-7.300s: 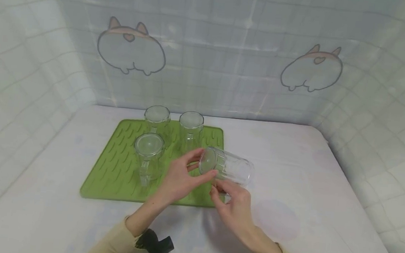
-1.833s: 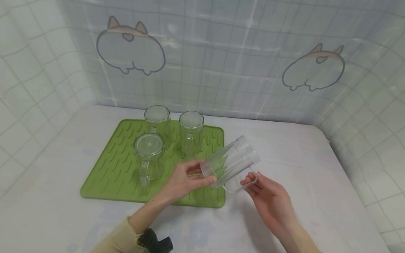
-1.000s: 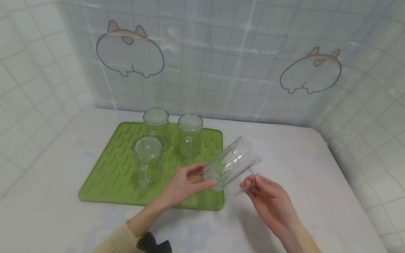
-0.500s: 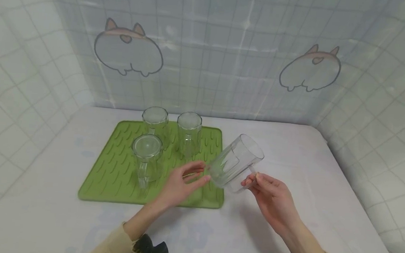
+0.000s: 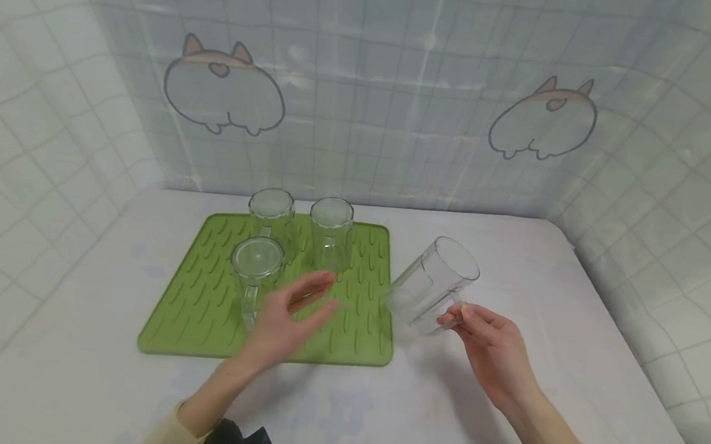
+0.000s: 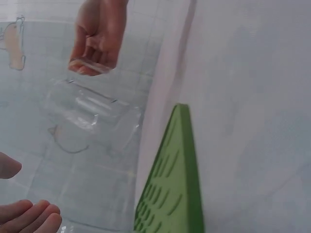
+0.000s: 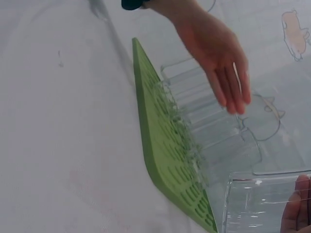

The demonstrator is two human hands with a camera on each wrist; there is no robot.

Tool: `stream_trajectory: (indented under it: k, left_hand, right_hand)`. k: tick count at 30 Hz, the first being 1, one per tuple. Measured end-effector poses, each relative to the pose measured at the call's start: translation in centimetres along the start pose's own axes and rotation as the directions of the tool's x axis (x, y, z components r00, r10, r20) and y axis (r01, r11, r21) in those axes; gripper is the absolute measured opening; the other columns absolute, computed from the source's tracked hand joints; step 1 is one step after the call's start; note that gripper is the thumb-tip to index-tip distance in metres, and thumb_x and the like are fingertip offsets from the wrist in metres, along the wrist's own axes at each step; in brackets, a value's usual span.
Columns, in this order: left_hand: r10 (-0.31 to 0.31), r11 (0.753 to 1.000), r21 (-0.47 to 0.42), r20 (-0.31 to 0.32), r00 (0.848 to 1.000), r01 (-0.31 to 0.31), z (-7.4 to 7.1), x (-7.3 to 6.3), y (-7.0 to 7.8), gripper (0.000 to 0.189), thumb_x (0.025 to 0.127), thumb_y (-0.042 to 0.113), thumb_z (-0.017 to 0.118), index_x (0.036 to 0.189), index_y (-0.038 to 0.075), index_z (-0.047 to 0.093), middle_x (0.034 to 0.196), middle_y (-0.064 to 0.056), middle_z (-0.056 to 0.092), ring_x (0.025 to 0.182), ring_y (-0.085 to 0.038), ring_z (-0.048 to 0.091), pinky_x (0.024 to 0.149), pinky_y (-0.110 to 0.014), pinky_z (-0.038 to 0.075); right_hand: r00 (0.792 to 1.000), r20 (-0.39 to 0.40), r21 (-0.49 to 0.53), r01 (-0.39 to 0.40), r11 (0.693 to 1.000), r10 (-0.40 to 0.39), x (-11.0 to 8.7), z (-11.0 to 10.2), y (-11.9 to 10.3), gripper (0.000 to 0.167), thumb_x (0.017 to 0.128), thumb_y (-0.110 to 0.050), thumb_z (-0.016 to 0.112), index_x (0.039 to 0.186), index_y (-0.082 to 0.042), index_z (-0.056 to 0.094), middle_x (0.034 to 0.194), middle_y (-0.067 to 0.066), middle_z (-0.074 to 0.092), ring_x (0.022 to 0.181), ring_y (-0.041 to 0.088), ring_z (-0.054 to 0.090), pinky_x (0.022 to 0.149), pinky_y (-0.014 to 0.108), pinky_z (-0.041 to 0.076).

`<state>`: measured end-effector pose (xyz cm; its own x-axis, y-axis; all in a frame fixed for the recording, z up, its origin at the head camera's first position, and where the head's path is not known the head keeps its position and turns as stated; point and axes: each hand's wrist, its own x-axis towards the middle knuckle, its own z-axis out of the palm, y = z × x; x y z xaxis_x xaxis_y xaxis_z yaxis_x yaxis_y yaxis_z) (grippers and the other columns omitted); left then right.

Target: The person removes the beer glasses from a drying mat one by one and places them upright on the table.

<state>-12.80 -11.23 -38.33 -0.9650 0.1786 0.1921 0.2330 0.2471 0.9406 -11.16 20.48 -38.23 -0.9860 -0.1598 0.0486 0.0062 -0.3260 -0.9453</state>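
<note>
- Holds the clear mug [image 5: 435, 282] by its handle in the right grip [image 5: 493, 350], curled closely round it.
- Tilts it, mouth upward and rightward, apparently raised above the counter [image 5: 578, 291], just beside the right edge of the green mat [image 5: 194, 321].
- Has nothing in the left grip [image 5: 283, 325], loosely spread near the three standing mugs [image 5: 331, 237].
- Best to pinch the handle snugly, level the base slowly and avoid knocking glassware.
- Looks like smooth glass or hard plastic, tall, with long flat panels.
- Seems rubbery on the mat, with short raised ridges and rounded corners.
</note>
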Motion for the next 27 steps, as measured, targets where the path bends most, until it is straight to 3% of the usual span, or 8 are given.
stream_trajectory:
  k: [4, 8, 12, 16, 18, 22, 24, 27]
  left_hand:
    - [0.112, 0.994, 0.009, -0.057, 0.992, -0.111, -1.4, -0.4, 0.5, 0.045, 0.092, 0.008, 0.070, 0.136, 0.005, 0.057, 0.134, -0.013, 0.064, 0.125, -0.026, 0.061, 0.106, -0.032, 0.051]
    - [0.227, 0.973, -0.018, -0.116, 0.967, -0.230, -2.9, -0.7, 1.0, 0.043, 0.091, -0.004, 0.066, 0.133, -0.003, 0.056, 0.130, -0.019, 0.065, 0.120, -0.020, 0.064, 0.102, -0.024, 0.052]
    - [0.280, 0.947, -0.109, -0.180, 0.943, -0.302, -4.7, -1.1, 1.2, 0.041, 0.091, -0.011, 0.061, 0.131, -0.011, 0.055, 0.127, -0.014, 0.067, 0.117, -0.014, 0.065, 0.101, -0.022, 0.053]
    - [0.286, 0.918, -0.192, -0.284, 0.915, -0.346, -6.9, -1.6, 1.1, 0.037, 0.092, -0.014, 0.059, 0.129, -0.015, 0.055, 0.124, -0.010, 0.070, 0.114, -0.015, 0.067, 0.100, -0.022, 0.054]
    - [0.271, 0.915, -0.198, -0.345, 0.899, -0.351, -8.1, -1.8, 0.8, 0.035, 0.092, -0.013, 0.059, 0.127, -0.016, 0.055, 0.122, -0.011, 0.071, 0.112, -0.017, 0.068, 0.099, -0.023, 0.055]
    - [0.145, 0.947, -0.183, -0.488, 0.861, -0.264, -10.8, -2.1, -0.5, 0.032, 0.092, -0.009, 0.063, 0.125, -0.012, 0.060, 0.116, -0.009, 0.074, 0.106, -0.014, 0.071, 0.094, -0.021, 0.056]
    - [0.045, 0.969, -0.181, -0.543, 0.838, -0.170, -12.2, -2.1, -1.5, 0.032, 0.092, -0.005, 0.065, 0.124, -0.008, 0.063, 0.113, -0.005, 0.075, 0.103, -0.010, 0.071, 0.091, -0.018, 0.057]
    - [-0.095, 0.978, -0.205, -0.576, 0.812, -0.031, -14.1, -2.3, -3.3, 0.034, 0.092, 0.002, 0.068, 0.126, -0.001, 0.064, 0.111, 0.003, 0.075, 0.100, -0.005, 0.071, 0.087, -0.013, 0.056]
  right_hand:
    - [0.999, -0.034, -0.028, -0.009, 1.000, 0.008, -0.1, -0.3, -0.1, 0.023, 0.104, -0.010, 0.052, 0.102, -0.005, 0.074, 0.090, -0.002, 0.075, 0.096, 0.013, 0.071, 0.097, 0.021, 0.053]
    - [0.999, -0.051, -0.056, -0.016, 0.998, 0.013, -0.1, -0.5, -0.1, 0.022, 0.104, -0.012, 0.053, 0.102, -0.005, 0.073, 0.090, -0.002, 0.075, 0.096, 0.012, 0.071, 0.099, 0.020, 0.052]
    - [0.999, -0.052, -0.072, -0.005, 0.997, 0.001, -0.1, -0.7, 0.0, 0.022, 0.104, -0.013, 0.053, 0.102, -0.004, 0.073, 0.090, -0.002, 0.074, 0.096, 0.013, 0.071, 0.099, 0.020, 0.052]
    - [0.998, -0.055, -0.090, 0.012, 0.996, -0.017, -0.1, -1.0, 0.1, 0.022, 0.104, -0.013, 0.053, 0.103, -0.003, 0.073, 0.090, -0.002, 0.074, 0.096, 0.013, 0.071, 0.099, 0.019, 0.052]
    - [0.998, -0.057, -0.101, 0.015, 0.995, -0.021, 0.0, -1.1, 0.2, 0.022, 0.104, -0.013, 0.054, 0.102, -0.005, 0.074, 0.090, -0.002, 0.074, 0.096, 0.012, 0.071, 0.099, 0.019, 0.051]
    - [0.997, -0.065, -0.126, 0.020, 0.992, -0.029, -0.1, -1.5, 0.2, 0.022, 0.104, -0.015, 0.054, 0.101, -0.008, 0.075, 0.090, -0.003, 0.074, 0.096, 0.012, 0.071, 0.100, 0.018, 0.049]
    - [0.997, -0.069, -0.130, 0.028, 0.991, -0.037, -0.1, -1.7, 0.3, 0.022, 0.104, -0.014, 0.054, 0.101, -0.009, 0.075, 0.090, -0.003, 0.074, 0.096, 0.011, 0.071, 0.100, 0.018, 0.049]
    - [0.996, -0.074, -0.132, 0.040, 0.990, -0.050, 0.0, -2.0, 0.3, 0.021, 0.103, -0.014, 0.054, 0.101, -0.008, 0.075, 0.089, -0.003, 0.075, 0.096, 0.011, 0.070, 0.099, 0.018, 0.050]
